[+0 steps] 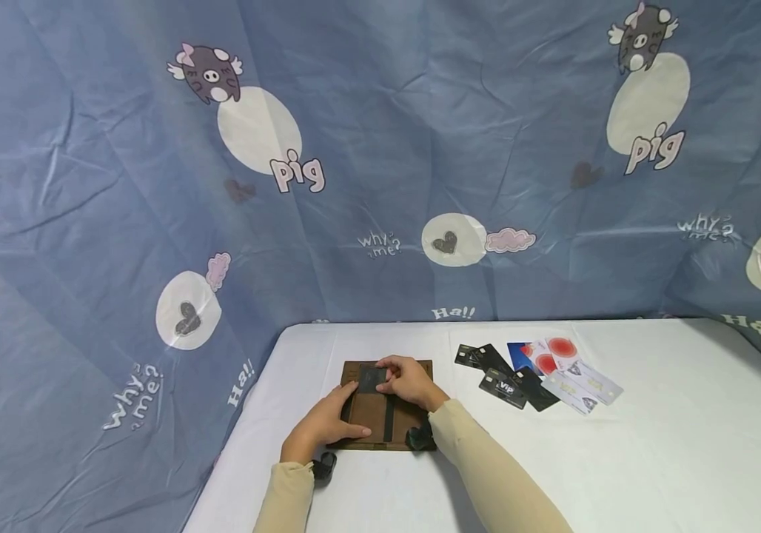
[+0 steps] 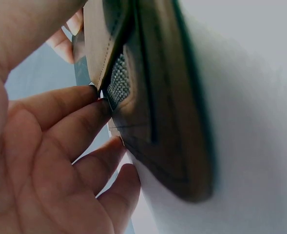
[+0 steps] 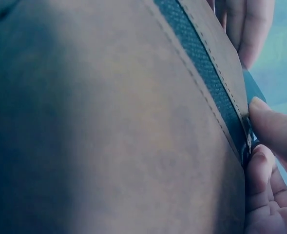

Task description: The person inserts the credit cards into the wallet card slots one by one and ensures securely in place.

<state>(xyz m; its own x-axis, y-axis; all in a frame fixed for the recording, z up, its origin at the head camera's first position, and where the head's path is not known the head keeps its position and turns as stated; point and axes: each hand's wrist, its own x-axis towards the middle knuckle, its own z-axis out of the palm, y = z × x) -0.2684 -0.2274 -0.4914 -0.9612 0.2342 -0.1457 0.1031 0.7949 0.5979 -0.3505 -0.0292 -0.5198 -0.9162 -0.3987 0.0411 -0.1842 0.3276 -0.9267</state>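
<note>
Backdrop [image 1: 367, 111]: creased blue printed fabric. Tabletop [image 1: 687, 459]: smooth white covering. Wallet [image 1: 370, 414]: brown, leather-like, rectangular, lying open toward the tabletop's far left corner; stitched seams, dark woven strip [image 3: 197, 48]. Left hand [image 1: 323, 423]: grip released, fingers extended against the wallet. Right hand [image 1: 409, 381]: grip pinching a flat dark card [image 1: 371, 380] at the wallet's far left portion; insertion depth cannot be told. Loose cards [image 1: 503, 386]: glossy, overlapping, near the tabletop's far edge.

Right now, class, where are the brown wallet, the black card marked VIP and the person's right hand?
Brown wallet [image 1: 371, 412]: head view, bare brown panel.
Black card marked VIP [image 1: 503, 389]: head view, middle of its printed face.
Right hand [image 1: 411, 381]: head view, back of the hand.
</note>
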